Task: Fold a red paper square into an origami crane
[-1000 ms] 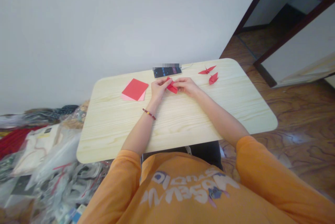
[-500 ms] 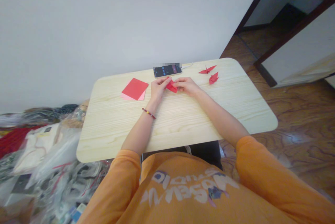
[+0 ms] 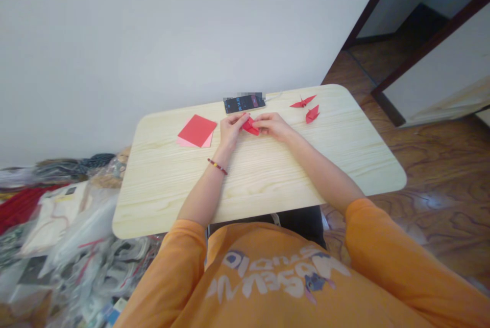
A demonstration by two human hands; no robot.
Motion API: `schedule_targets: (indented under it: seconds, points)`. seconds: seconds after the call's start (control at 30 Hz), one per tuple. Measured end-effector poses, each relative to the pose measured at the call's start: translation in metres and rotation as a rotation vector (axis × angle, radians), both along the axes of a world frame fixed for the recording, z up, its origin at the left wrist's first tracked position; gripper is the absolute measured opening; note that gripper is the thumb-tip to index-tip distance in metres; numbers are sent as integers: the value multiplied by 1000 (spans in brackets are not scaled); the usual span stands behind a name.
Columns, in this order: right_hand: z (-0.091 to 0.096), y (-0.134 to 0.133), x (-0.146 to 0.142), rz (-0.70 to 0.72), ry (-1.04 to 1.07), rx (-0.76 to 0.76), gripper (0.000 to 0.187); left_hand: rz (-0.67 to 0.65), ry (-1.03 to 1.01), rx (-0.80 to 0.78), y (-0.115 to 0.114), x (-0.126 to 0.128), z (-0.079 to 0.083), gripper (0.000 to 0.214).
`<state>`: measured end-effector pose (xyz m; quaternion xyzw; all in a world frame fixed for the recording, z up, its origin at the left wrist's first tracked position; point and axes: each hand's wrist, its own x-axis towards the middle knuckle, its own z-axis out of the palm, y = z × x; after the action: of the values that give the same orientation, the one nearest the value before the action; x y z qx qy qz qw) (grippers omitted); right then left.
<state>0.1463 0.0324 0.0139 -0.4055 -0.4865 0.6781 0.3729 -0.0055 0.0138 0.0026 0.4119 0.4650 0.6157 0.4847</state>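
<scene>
Little has been altered over the last second; the folded red paper (image 3: 250, 126) is kept at the same spot near the far edge of the table (image 3: 268, 185), though its raised tip appears to be drawn lower, with less of it shown. It is pinched from both sides; the left hand (image 3: 230, 130) and the right hand (image 3: 272, 126) are brought together, with their fingertips clamped on it. Its folds are largely hidden by the fingers, so its exact shape cannot be made out. A phone (image 3: 244, 104) is left just beyond the hands, its top edge masked by a blurred patch; its screen cannot be read. A red paper crane (image 3: 303, 101) and a second crane (image 3: 312, 114) are placed near the far right corner; a red square of paper (image 3: 197, 131) is laid on a pink sheet (image 3: 184, 141) left of the hands. Plastic bags (image 3: 86, 226) are heaped beyond the left edge, blurred and hard to identify.
</scene>
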Motion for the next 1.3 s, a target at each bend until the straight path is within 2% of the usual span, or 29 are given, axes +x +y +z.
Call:
schedule_targets:
  seconds: [0.57, 0.9, 1.3]
  points:
    - [1, -1, -2, -6, 5, -34, 18, 24, 6, 28, -1, -1, 2, 27]
    - [-3, 2, 0, 15, -12, -14, 19, -21, 122, 59, -2, -5, 5, 29]
    - [3, -1, 0, 16, -42, -12, 20, -40, 208, 44, -1, -7, 4, 27]
